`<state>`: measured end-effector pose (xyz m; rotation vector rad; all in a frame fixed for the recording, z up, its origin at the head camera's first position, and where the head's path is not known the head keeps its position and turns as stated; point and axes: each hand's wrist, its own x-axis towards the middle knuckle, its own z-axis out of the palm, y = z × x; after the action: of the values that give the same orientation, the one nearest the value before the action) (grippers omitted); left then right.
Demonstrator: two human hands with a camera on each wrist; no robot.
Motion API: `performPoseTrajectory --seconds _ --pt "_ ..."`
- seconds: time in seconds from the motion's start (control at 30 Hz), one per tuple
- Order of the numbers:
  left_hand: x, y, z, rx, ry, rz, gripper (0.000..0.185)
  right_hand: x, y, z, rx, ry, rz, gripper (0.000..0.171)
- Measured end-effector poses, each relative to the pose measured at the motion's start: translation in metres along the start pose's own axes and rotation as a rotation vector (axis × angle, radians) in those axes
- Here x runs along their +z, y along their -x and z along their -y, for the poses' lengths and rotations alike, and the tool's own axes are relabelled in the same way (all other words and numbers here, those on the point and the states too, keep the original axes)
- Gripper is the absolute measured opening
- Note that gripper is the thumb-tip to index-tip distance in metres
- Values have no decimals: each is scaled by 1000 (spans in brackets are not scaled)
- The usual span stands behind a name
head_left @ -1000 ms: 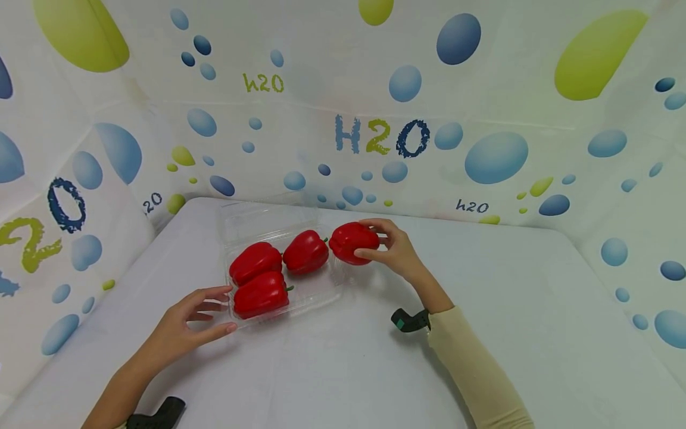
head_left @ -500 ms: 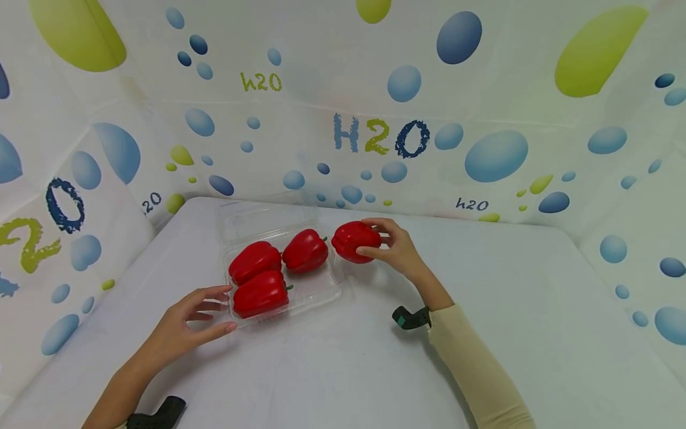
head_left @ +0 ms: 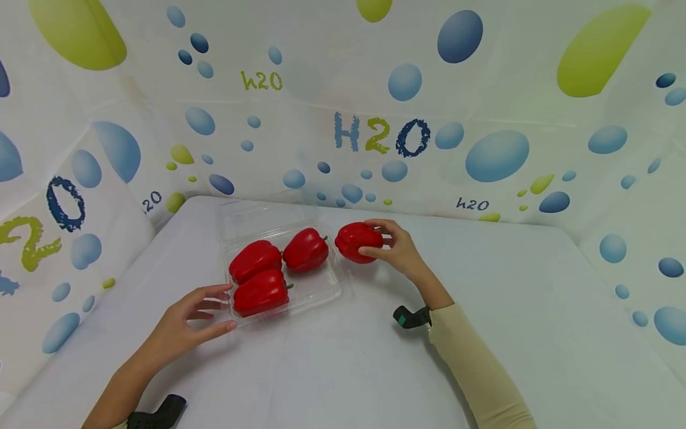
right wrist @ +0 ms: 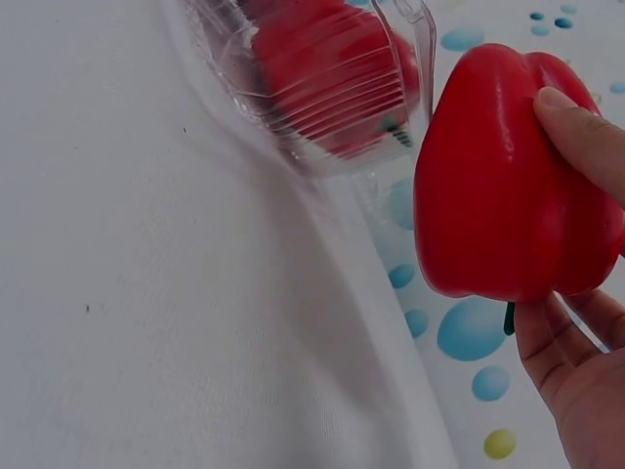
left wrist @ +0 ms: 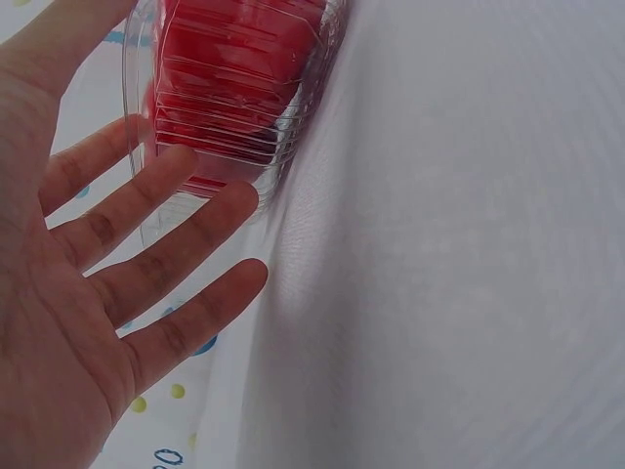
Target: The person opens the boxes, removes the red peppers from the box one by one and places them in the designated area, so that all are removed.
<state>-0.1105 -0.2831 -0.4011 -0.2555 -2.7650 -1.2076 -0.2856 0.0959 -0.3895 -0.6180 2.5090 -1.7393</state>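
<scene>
A red bell pepper (head_left: 358, 241) is grasped by the right hand (head_left: 395, 248), thumb and fingers curled round it, just beside the right edge of the clear plastic clamshell tray (head_left: 327, 286) and outside it. Three more red bell peppers (head_left: 262, 269) are held in the tray, whose lid (head_left: 257, 215) lies open behind it. The left hand (head_left: 184, 322) is kept relaxed, with straight fingers laid against the tray's near left corner. The tray is set on the white table (head_left: 343, 357).
</scene>
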Motion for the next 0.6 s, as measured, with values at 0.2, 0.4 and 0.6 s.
performPoseTrajectory --seconds 0.2,0.4,0.6 --pt "-1 -1 0 0 -4 4 63 0 -1 -3 10 1 -2 60" --pt "-1 -1 0 3 -3 2 63 0 -1 -5 15 6 -8 58" --pt "0 -1 0 2 3 2 63 0 -1 -10 8 6 -9 59"
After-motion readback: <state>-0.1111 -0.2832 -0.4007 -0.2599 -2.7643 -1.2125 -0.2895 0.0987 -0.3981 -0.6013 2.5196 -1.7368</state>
